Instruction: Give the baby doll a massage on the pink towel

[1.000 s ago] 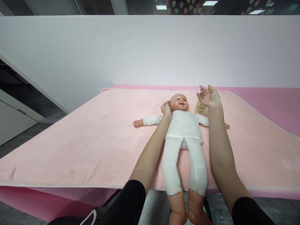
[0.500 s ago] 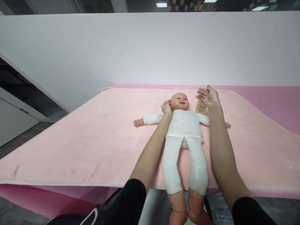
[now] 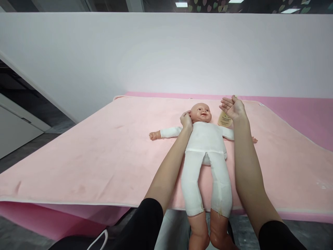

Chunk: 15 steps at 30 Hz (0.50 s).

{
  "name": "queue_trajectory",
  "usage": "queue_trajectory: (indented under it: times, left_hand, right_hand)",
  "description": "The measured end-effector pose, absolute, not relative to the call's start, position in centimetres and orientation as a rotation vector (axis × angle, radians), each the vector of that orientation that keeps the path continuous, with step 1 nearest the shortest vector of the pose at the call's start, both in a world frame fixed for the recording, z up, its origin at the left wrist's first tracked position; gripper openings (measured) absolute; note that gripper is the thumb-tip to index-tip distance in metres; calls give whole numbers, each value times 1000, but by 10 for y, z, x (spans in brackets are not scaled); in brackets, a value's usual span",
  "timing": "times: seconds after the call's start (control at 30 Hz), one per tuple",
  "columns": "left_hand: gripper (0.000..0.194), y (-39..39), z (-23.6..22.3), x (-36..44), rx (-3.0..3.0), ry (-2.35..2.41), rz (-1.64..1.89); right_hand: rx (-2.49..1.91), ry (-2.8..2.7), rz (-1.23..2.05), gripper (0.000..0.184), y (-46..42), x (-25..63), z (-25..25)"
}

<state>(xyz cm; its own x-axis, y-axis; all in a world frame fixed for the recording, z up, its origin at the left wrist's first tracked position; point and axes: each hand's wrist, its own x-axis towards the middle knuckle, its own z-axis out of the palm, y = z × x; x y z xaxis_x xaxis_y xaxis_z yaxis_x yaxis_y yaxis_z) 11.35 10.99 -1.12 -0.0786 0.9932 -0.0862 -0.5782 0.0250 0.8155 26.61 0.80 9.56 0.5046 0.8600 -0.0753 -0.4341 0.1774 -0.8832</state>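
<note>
A baby doll [image 3: 206,137] with a bare plastic head and a white cloth body lies face up, arms spread. My left hand [image 3: 186,119] is at the side of its head, fingers curled and closed at the ear, which they mostly hide. My right hand [image 3: 235,108] is raised on the other side, apart from the head, palm turned toward it and fingers stretched out, holding nothing. Just behind that hand a pale yellow bottle [image 3: 224,119] with dark print is partly covered by it. The doll's lower legs reach past the near edge.
Under the doll spreads a light pink mat [image 3: 109,146] with white edging, over a deeper pink surface [image 3: 299,114]. A white wall [image 3: 166,52] rises behind it. At the left lie a grey floor and a white cabinet [image 3: 19,126]. A white cord [image 3: 100,241] shows at the bottom.
The view has shifted slightly, so everything sits a little further right. Both hands and the doll keep nearly the same positions relative to each other.
</note>
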Motion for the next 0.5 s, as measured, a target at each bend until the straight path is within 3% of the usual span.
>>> queue_trajectory:
  times: [0.5]
  left_hand:
    - [14,77,33,115,662,982,1507]
  right_hand:
    - [-1071,-793,989,34,-10,254,115]
